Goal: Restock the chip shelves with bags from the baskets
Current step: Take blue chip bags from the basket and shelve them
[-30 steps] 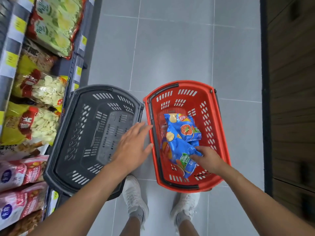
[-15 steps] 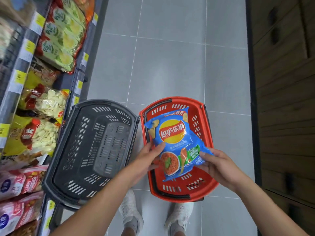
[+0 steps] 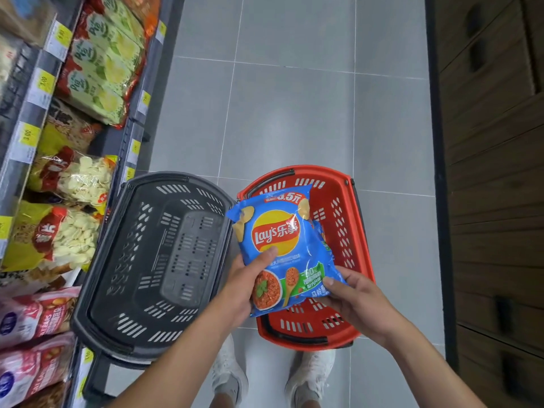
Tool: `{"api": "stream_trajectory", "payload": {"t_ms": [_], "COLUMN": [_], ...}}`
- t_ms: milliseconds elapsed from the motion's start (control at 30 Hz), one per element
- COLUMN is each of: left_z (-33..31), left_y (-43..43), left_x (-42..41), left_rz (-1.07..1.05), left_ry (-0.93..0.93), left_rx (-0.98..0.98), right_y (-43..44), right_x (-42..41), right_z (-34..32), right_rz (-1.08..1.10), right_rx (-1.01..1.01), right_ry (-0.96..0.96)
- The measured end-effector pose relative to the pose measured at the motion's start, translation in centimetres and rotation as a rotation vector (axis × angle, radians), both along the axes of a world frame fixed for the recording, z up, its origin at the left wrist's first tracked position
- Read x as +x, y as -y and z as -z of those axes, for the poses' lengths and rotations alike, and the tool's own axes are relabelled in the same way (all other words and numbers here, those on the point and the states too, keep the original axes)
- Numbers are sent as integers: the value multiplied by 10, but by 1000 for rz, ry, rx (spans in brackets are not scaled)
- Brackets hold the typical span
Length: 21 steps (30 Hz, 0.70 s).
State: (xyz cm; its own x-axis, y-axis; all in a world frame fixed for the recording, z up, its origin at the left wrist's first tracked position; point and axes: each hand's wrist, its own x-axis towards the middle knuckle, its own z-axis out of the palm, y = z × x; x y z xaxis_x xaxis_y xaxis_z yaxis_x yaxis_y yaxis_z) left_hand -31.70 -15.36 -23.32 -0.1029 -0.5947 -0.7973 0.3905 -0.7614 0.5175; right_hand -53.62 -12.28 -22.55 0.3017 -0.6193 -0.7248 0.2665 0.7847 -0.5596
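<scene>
Your bag (image 3: 275, 242) is up in the air over the near-left part of the red basket (image 3: 343, 213), printed face towards you, upright with a slight lean to the left; its top edge overlaps the basket's far rim. Your left hand (image 3: 245, 290) grips its lower left corner; your left thumb (image 3: 266, 256) lies flat on the front just under the logo, and the other fingers are curled behind the bag, out of sight. Your right hand (image 3: 354, 301) pinches the lower right corner; your right thumb (image 3: 329, 282) presses the front beside the green panel, with the fingers tucked underneath. The bag's bottom edge runs free between the two grips.

A second bag (image 3: 322, 242) of the same blue peeks out from behind the first one's right edge; you cannot tell which hand, if either, has it.

The red basket stands on the floor (image 3: 294, 113) just ahead of your shoes (image 3: 309, 375); the black basket (image 3: 153, 260) sits just beside it on the left, rims close together; its left end lies against the foot of the shelves (image 3: 134, 134), which carry green, yellow and pink bags. Dark wood panelling (image 3: 494, 172) runs along the right.
</scene>
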Motion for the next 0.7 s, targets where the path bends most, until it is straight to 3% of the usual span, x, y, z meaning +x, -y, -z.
{"api": "stream_trajectory", "payload": {"t_ms": [167, 300, 500, 700], "left_z": [7, 13, 33, 57], "left_y": [-8, -13, -19, -20], "left_x": [30, 66, 96, 114], "left_rz": [-61, -66, -37, 47], "left_ry": [160, 299, 449, 523], "left_rx": [-54, -97, -122, -122], "right_y": [2, 14, 42, 66], "right_x": [-1, -10, -16, -5], "right_z": [21, 65, 156, 220], "right_rz": [-64, -15, -360, -532], "right_rx": [79, 106, -3, 30], "right_ry": [-95, -352, -920, -1089]}}
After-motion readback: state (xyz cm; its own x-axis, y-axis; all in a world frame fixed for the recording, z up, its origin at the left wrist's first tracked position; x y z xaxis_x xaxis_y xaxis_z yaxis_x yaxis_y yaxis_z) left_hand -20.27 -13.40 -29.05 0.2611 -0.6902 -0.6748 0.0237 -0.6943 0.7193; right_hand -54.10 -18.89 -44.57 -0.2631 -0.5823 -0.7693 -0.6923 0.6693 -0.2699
